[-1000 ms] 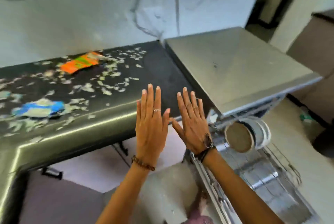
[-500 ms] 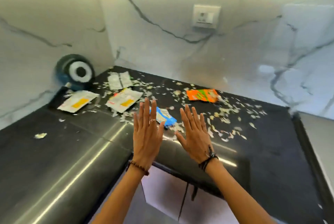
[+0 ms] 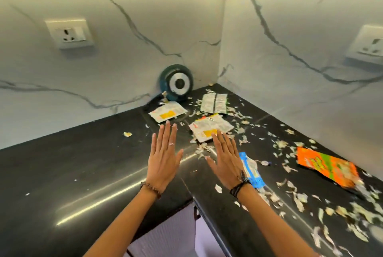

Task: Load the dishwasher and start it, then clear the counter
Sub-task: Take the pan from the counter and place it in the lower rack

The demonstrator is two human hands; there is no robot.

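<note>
My left hand and my right hand are held up side by side over the black L-shaped counter, fingers straight, backs toward me, holding nothing. Litter covers the counter's corner and right side: two white-and-yellow wrappers, a striped white wrapper, a blue wrapper partly behind my right wrist, an orange-and-green packet and several pale peel scraps. The dishwasher is out of view.
A dark teal pan leans upright in the counter's corner against the marble wall. Wall sockets sit at the left and far right. Pale cabinet fronts lie below the counter's inner edge.
The view has swung left from the open dishwasher to the counter corner. Both hands stay raised and flat in front of me, holding nothing.
</note>
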